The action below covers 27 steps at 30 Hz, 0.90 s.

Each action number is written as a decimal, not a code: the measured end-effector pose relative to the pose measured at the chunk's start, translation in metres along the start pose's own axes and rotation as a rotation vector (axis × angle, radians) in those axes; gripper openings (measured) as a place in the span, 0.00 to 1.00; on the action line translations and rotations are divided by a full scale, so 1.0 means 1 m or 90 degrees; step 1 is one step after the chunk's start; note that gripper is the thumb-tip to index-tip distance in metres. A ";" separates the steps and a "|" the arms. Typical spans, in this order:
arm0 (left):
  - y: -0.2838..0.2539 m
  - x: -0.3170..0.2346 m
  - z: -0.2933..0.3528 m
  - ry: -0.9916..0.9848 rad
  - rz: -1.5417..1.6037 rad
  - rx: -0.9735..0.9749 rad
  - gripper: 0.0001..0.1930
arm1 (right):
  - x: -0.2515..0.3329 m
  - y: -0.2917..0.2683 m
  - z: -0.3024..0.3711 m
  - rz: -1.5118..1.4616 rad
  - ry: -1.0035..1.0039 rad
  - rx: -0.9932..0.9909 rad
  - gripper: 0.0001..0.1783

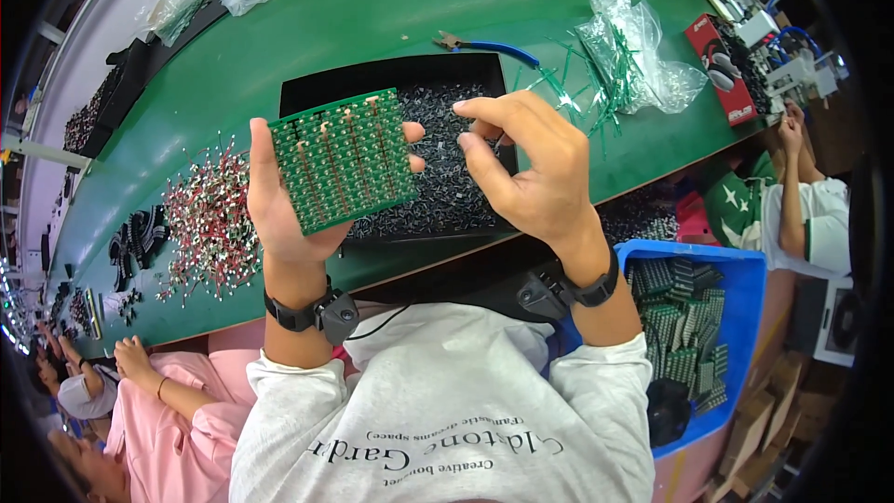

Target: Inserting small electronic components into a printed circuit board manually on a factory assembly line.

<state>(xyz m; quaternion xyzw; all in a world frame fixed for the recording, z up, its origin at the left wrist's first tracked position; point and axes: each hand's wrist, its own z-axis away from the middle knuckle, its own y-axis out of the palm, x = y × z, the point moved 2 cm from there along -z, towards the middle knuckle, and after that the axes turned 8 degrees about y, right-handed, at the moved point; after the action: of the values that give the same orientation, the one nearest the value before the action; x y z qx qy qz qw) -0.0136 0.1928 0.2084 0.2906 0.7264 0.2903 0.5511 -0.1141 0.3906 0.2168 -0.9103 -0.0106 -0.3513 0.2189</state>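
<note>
My left hand (284,210) grips a green circuit board panel (349,166) covered in rows of solder points, tilted over the left part of a black tray (386,74). The thumb lies along its left edge and fingertips show past its right edge. Many small dark parts (452,186) fill the tray. Above the tray's right side is my right hand (545,163), its fingers curled and a gap between thumb and index fingertips. I see nothing between those tips; the remaining fingers are partly hidden.
Red-and-white wired parts (214,224) lie heaped left of the tray. Beyond it are blue-handled cutters (489,47), green strips (610,84) and a clear plastic bag (656,74). A blue bin (745,307) of board panels stands at my right. People sit on both sides.
</note>
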 end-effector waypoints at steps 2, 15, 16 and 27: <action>0.000 0.001 0.000 -0.004 0.029 0.017 0.50 | 0.001 -0.001 0.002 -0.006 0.005 0.008 0.15; 0.019 0.004 0.003 0.315 -0.892 0.088 0.59 | 0.004 0.012 0.020 -0.498 0.436 0.206 0.23; 0.024 0.004 0.002 0.354 -0.976 0.116 0.60 | 0.004 0.012 0.021 -0.496 0.435 0.207 0.23; 0.034 0.008 0.000 0.501 -1.157 0.214 0.61 | 0.001 0.017 0.025 -0.567 0.449 0.247 0.18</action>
<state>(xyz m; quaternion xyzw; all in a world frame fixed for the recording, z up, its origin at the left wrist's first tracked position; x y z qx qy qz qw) -0.0120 0.2213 0.2287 -0.4165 0.8350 -0.2713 0.2361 -0.0939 0.3855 0.1944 -0.5905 -0.3814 -0.6816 0.2032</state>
